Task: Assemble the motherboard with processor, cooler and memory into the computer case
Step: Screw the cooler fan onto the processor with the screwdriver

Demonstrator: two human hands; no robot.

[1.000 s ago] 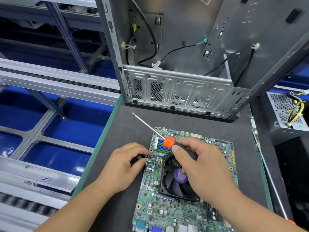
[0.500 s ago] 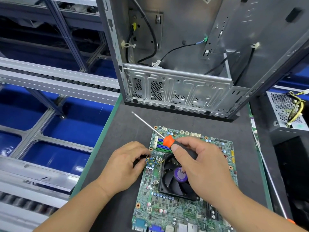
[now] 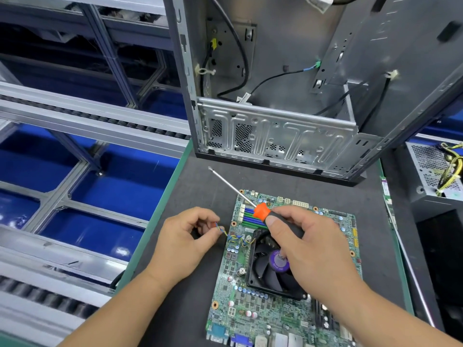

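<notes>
Green motherboard (image 3: 253,304) flat on the dark mat (image 3: 195,194).
The left hand (image 3: 183,241) pinches the fan wires (image 3: 225,232); the right hand (image 3: 308,249) grips a screwdriver (image 3: 261,212) above the cooler (image 3: 265,269).

Your left hand (image 3: 186,242) now sits left of the board (image 3: 253,306), off its edge, where before its fingertips rested on it. It pinches the fan wires (image 3: 229,235), drawn out leftward from the cooler (image 3: 265,271) corner. Your right hand (image 3: 313,249) with the screwdriver (image 3: 261,212) sits slightly nearer, the shaft tip a little closer to you.
</notes>
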